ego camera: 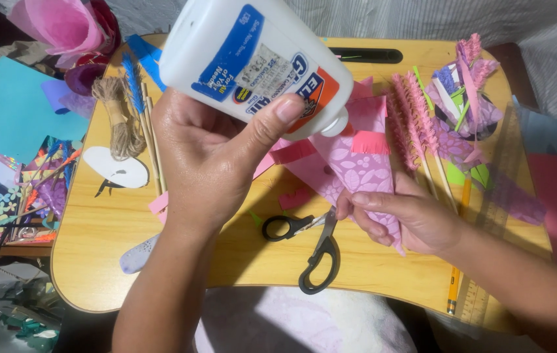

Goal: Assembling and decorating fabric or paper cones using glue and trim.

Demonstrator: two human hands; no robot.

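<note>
White glue bottle [252,59]: held tilted in left hand [206,163], closed grip, above scissors [308,242]; patterned pink paper [357,173] apparently pinched by right hand [409,219].

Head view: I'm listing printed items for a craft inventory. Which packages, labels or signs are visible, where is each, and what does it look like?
Glue bottle: top centre, gripped in the left hand, tilted with its cap down to the right; white plastic.
Bottle label: on the bottle's front; blue and orange with a white printed panel.
Ruler: right edge of the wooden table; clear, with printed scale marks.
No signs or screens.
</note>
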